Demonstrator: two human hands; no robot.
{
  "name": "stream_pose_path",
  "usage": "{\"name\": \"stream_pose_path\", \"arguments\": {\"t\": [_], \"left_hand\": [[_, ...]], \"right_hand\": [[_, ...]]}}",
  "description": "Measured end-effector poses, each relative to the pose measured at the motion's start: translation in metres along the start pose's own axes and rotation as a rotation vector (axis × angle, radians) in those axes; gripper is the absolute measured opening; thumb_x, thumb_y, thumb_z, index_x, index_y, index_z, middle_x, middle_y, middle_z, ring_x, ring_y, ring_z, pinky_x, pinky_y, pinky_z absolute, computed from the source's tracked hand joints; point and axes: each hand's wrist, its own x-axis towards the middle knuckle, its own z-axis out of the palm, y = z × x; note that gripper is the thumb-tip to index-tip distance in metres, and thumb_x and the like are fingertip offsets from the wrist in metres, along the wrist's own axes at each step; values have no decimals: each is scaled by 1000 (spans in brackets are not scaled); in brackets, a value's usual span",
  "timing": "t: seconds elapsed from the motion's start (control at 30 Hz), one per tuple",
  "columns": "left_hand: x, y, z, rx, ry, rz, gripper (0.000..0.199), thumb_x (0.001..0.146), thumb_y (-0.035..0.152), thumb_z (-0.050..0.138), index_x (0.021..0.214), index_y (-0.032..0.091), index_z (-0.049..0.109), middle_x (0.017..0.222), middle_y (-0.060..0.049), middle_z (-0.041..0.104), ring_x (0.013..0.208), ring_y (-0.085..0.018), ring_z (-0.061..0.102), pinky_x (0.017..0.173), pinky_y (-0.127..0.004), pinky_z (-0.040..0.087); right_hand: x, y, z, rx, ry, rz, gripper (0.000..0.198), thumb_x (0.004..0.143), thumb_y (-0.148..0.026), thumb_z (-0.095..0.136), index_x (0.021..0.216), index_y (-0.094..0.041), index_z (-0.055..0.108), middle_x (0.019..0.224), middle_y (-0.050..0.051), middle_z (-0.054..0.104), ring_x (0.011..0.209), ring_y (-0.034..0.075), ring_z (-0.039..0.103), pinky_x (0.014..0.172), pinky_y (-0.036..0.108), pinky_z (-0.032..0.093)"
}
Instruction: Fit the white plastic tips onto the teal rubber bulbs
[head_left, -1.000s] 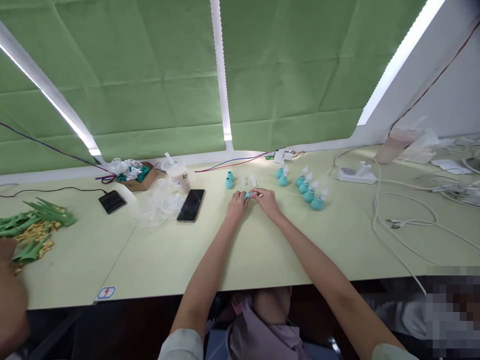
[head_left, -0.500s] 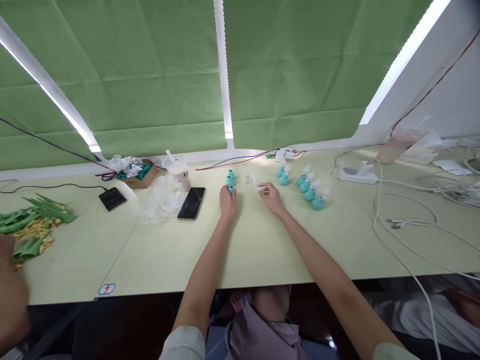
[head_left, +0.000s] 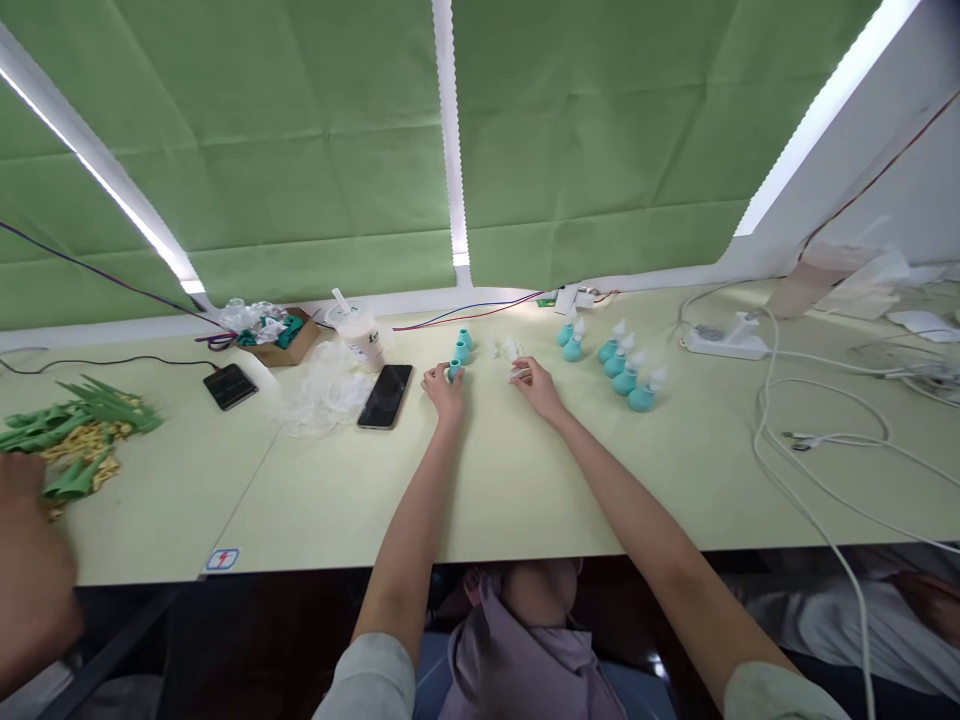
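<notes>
I see a small round turquoise open-necked pot (head_left: 455, 371) right at the left hand (head_left: 442, 388), fingers curled at its left side, can't tell from here if gripped. Right hand (head_left: 535, 386) pinching a slim white piece (head_left: 519, 375). Two more turquoise pots (head_left: 461, 353) just beyond the left hand; small whitish pieces (head_left: 504, 348) ahead, between both hands. Right of the right hand, turquoise bulbs with white pointed tips (head_left: 624, 382). Left of the left hand, black rectangular phone (head_left: 385, 397), then crumpled clear plastic (head_left: 326, 392)

The red mark (head_left: 223, 559) on the table sticker (head_left: 223, 559) may be a digit; cup print (head_left: 372, 338) is illegible.
</notes>
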Motion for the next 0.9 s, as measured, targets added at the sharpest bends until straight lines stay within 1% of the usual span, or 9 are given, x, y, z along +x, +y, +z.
{"name": "stream_pose_path", "arguments": {"t": [0.03, 0.1, 0.17, 0.23, 0.4, 0.57, 0.7, 0.8, 0.9], "left_hand": [[1, -1, 0, -5, 10, -18, 18, 78, 26, 61, 95, 21, 59, 101, -8, 50, 103, -22, 48, 93, -38, 38], [5, -3, 0, -51, -21, -36, 19, 77, 26, 61, 96, 21, 61, 99, -7, 50, 94, -19, 52, 87, -34, 42], [9, -4, 1, -85, -52, -33, 20, 76, 25, 62, 96, 20, 62, 97, -6, 52, 86, -16, 54, 83, -31, 44], [14, -3, 2, -85, -45, -27, 20, 75, 24, 62, 95, 19, 63, 94, -5, 53, 84, -16, 55, 82, -31, 44], [21, -4, 6, -95, -35, -2, 24, 73, 20, 64, 96, 18, 64, 96, -6, 57, 86, -17, 57, 83, -32, 44], [23, -10, 8, -103, -53, -30, 40, 67, 19, 69, 106, 18, 61, 102, -8, 59, 87, -18, 58, 82, -33, 45], [21, -7, 7, -18, -56, -45, 55, 62, 23, 75, 114, 23, 55, 111, -7, 56, 98, -21, 57, 88, -36, 42], [19, -1, 4, 8, -25, -58, 58, 66, 30, 74, 119, 27, 49, 117, -7, 54, 103, -22, 54, 91, -39, 39], [18, 3, 2, -35, 9, -63, 52, 72, 37, 68, 118, 26, 47, 120, -8, 52, 103, -21, 53, 93, -39, 38]], "right_hand": [[0, 0, 0, 10, -3, 14, 29, 69, -21, 57, 98, -21, 56, 94, 4, 63, 74, 14, 60, 71, 31, 51], [0, 0, 1, 11, -27, 11, 26, 67, -20, 59, 93, -21, 58, 91, 3, 64, 74, 14, 60, 71, 31, 51], [-1, -1, 1, -11, -61, -27, 18, 68, -20, 60, 86, -21, 61, 88, 2, 65, 73, 14, 60, 73, 31, 50], [-1, -3, 0, -40, -85, -79, 14, 69, -20, 59, 83, -21, 64, 88, 2, 65, 72, 14, 60, 74, 31, 50], [-4, -8, -2, -87, -105, -170, 23, 73, -17, 56, 90, -22, 70, 94, 3, 63, 75, 13, 59, 77, 29, 48], [-2, -8, -1, -147, -81, -166, 36, 72, -14, 58, 106, -25, 64, 95, 0, 67, 77, 14, 60, 83, 31, 46], [10, -9, 5, -258, 5, -108, 24, 73, -17, 59, 95, -26, 65, 94, -2, 69, 78, 15, 62, 83, 33, 43], [24, -13, 11, -404, -36, -152, 19, 76, -18, 58, 92, -26, 66, 97, -1, 69, 81, 17, 61, 84, 35, 39], [38, -16, 18, -520, -90, -191, 16, 78, -20, 59, 90, -26, 66, 98, 0, 68, 83, 17, 59, 83, 35, 34]]}}
